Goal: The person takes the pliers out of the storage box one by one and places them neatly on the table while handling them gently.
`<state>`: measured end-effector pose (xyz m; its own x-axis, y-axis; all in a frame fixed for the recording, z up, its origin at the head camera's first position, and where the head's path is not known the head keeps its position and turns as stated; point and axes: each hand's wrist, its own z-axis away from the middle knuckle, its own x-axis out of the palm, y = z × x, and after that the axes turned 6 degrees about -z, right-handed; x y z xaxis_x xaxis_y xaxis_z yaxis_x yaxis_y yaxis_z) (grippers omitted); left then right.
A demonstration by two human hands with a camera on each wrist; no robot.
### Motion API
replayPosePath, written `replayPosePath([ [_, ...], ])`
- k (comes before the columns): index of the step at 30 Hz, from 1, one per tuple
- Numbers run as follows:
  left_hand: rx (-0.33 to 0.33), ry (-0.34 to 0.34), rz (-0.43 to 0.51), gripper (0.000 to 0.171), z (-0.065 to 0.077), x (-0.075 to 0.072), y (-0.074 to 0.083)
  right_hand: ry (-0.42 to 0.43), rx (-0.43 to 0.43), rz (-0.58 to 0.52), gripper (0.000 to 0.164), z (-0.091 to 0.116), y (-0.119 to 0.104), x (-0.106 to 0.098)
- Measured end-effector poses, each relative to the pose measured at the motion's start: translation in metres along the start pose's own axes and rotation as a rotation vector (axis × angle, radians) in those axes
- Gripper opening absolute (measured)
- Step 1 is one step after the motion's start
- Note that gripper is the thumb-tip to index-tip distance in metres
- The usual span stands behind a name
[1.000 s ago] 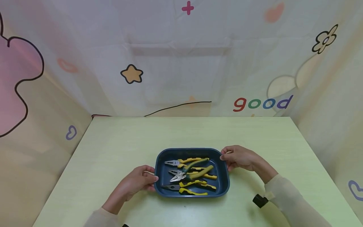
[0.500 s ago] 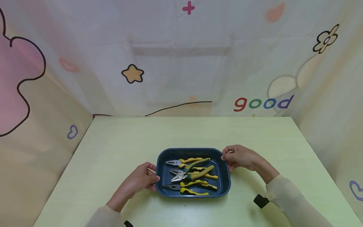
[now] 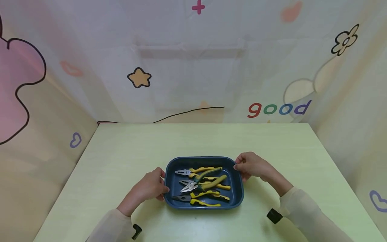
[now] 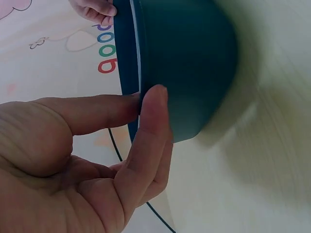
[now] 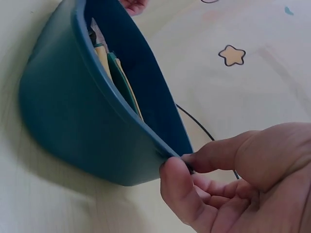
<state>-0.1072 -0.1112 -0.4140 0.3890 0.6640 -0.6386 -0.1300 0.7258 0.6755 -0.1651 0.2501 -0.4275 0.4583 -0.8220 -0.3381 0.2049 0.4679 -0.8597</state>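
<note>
Left hand (image 3: 149, 185) and right hand (image 3: 252, 164) pinch opposite ends of blue tray (image 3: 237, 193), presumably balancing its load of pliers (image 3: 214, 183).

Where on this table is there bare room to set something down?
Bare table stretches behind the tray to the printed backdrop, and outward beyond the left hand and right hand. A smaller patch lies before the tray, between the sleeves. Crowded: the tray's middle, with overlapping pliers.

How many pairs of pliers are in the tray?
4 in the tray: back pliers, middle pliers, green-yellow pliers lying over the middle pair, front pliers. Overlap might hide more.
</note>
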Motion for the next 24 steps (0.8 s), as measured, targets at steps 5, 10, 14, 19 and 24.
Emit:
replayPosePath([
  [5, -0.018, -0.027, -0.072, 0.031, -0.002, -0.003, 0.003, 0.034, 0.003, 0.021, 0.008, 0.002, -0.002, 0.004],
  [10, -0.04, -0.051, -0.129, 0.02, -0.005, -0.005, 0.005, 0.068, -0.006, 0.054, 0.007, 0.003, -0.002, 0.007],
  [14, -0.029, -0.044, -0.145, 0.014, -0.007, -0.005, 0.004, 0.088, -0.022, 0.119, 0.008, 0.003, -0.003, 0.011],
  [19, -0.037, -0.045, -0.135, 0.014, -0.01, -0.005, 0.003, 0.107, -0.033, 0.208, 0.009, 0.004, -0.004, 0.014],
  [24, -0.045, -0.088, -0.185, 0.016, -0.017, -0.007, 0.006, 0.125, -0.036, 0.28, 0.009, 0.008, -0.008, 0.017],
])
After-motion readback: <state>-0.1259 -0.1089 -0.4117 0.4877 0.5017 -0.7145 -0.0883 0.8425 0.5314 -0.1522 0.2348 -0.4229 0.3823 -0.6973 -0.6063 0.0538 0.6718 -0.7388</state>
